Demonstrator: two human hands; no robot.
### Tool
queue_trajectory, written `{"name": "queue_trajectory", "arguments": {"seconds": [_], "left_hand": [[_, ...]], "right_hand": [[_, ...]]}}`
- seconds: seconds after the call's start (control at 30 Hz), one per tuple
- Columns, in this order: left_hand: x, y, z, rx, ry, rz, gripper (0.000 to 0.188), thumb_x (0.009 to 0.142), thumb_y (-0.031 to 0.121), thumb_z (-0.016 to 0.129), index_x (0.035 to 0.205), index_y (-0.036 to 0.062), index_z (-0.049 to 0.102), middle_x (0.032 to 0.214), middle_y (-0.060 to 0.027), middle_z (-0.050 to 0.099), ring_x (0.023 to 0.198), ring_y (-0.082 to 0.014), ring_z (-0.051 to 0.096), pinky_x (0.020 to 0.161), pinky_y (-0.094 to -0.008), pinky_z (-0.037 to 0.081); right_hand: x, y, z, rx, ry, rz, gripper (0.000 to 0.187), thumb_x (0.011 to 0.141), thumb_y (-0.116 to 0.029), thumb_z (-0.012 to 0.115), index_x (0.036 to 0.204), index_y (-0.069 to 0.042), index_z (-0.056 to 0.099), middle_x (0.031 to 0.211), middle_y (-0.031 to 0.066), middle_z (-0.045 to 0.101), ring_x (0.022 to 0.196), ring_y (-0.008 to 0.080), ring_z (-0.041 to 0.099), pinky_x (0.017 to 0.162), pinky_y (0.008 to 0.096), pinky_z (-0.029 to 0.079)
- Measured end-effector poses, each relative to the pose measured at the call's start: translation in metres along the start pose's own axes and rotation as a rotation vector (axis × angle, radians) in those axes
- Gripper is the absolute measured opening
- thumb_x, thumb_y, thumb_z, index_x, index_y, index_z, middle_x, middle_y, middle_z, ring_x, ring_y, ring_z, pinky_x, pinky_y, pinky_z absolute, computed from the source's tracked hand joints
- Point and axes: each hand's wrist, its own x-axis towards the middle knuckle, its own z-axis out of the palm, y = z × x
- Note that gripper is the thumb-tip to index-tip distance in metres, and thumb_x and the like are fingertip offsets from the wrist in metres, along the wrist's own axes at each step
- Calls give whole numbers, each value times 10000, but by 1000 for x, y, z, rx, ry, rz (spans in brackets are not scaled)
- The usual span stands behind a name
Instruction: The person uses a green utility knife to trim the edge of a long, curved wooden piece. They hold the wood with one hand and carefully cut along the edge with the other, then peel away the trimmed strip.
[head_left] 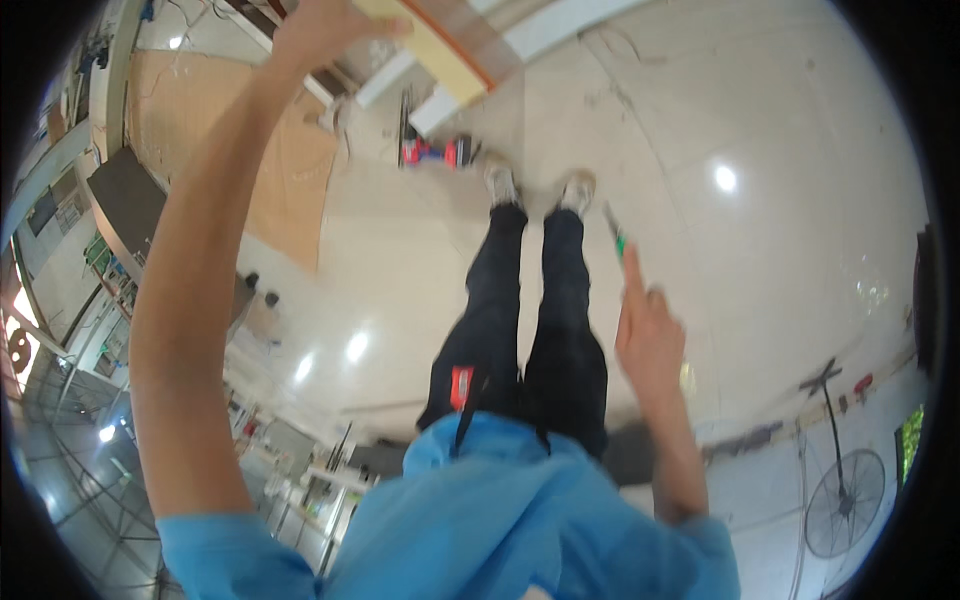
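Touching the pale yellow board (435,48) is the left hand (325,35); whether its fingers clamp, I cannot tell. Near the board lies a red-and-blue power tool (432,152). Well apart, the right hand (650,335) clamps a slim green tool (621,243), jutting past the index fingertip.

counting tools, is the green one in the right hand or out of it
In: the right hand has its index finger along the green tool, whose narrow end sticks out beyond.

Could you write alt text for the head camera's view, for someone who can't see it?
Seen from above, the wearer's right hand holds a slim green-handled tool while the left hand is at a cream, orange-edged panel; a red-and-blue power tool lies on the pale floor.
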Motion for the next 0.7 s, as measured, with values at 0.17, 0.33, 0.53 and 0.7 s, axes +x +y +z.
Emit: {"name": "queue_trajectory", "arguments": {"seconds": [0.17, 0.33, 0.53, 0.7], "left_hand": [[6, -13, 14, 55, 221, 176, 1672, 555, 799, 913, 1681, -68, 31, 1760, -323, 53, 1582, -456, 330, 1203, -515, 449], [12, -25, 21, 15, 196, 154, 1675, 543, 785, 926, 1682, -66, 41, 1767, -299, 85, 1551, -416, 418, 1166, -522, 481], [7, -20, 15, 22, 182, 174, 1684, 558, 831, 896, 1680, -71, 23, 1759, -330, 47, 1608, -450, 282, 1238, -522, 399], [13, -16, 12, 136, 145, 100, 1590, 659, 723, 904, 1667, -107, -4, 1756, -351, 21, 1643, -445, 151, 1322, -486, 239]], "right_hand": [[23, -5, 20, 226, 293, -69, 681, 1045, -160, 612, 1685, -181, 379, 898, 151, 626, 642, 332, 633, 555, 436, 542], [75, -30, 15, 231, 396, -179, 666, 1070, -218, 617, 1686, -172, 369, 896, 110, 633, 638, 304, 629, 550, 400, 553], [112, -66, 17, 214, 340, -200, 632, 1064, -223, 631, 1648, -115, 414, 874, 106, 634, 612, 306, 607, 609, 419, 562], [140, -74, 38, 678, 489, -105, 577, 1019, -237, 708, 1541, -61, 538, 818, 96, 611, 644, 260, 609, 666, 425, 531]]}}
